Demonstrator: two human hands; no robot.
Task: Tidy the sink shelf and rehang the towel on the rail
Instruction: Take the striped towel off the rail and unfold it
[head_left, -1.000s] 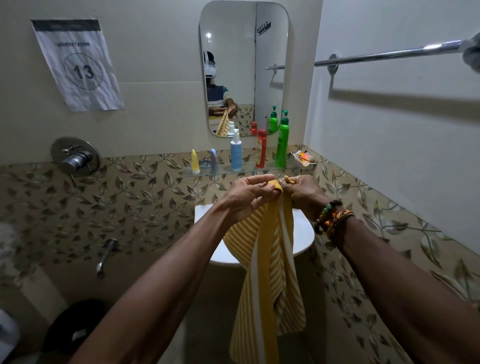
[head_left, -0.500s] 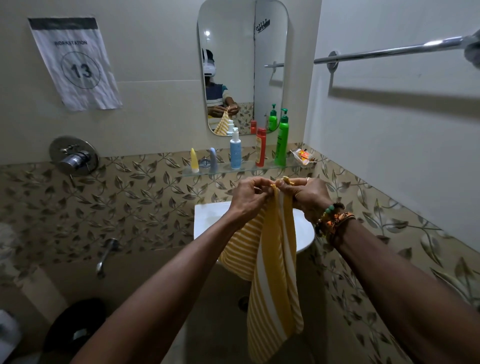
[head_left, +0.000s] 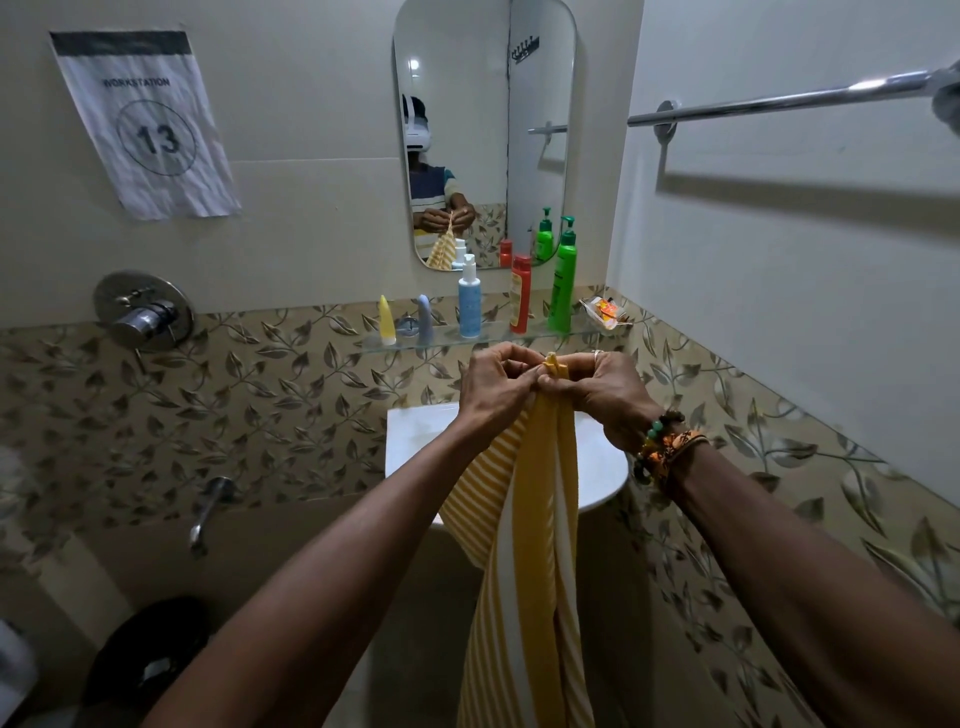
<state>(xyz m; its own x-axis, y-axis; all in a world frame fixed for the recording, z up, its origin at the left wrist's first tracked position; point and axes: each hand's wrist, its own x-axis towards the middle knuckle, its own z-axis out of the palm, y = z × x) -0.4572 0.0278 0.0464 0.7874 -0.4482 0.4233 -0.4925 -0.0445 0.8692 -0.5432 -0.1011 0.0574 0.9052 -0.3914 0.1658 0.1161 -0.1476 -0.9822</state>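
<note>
A yellow towel with white stripes (head_left: 530, 545) hangs straight down in front of the white sink (head_left: 410, 436). My left hand (head_left: 493, 384) and my right hand (head_left: 608, 389) pinch its top corners together, close side by side, just below the glass shelf (head_left: 447, 340). On the shelf stand a yellow tube (head_left: 386, 327), a pale blue tube (head_left: 425, 327), a white and blue spray bottle (head_left: 469, 304), a red bottle (head_left: 519, 293), a green pump bottle (head_left: 563, 283) and an orange sachet (head_left: 605, 312). The chrome towel rail (head_left: 779, 101) runs bare along the right wall, above and right of my hands.
A mirror (head_left: 488, 130) hangs above the shelf. A paper sign "13" (head_left: 150, 130) is on the left wall, with a chrome shower valve (head_left: 143, 312) and a spout (head_left: 208, 512) below it. A dark bin (head_left: 150, 654) stands low at the left.
The towel's top edge has been gathered tighter between both hands, and the cloth now hangs narrower and straighter. The hands stayed in about the same place.
</note>
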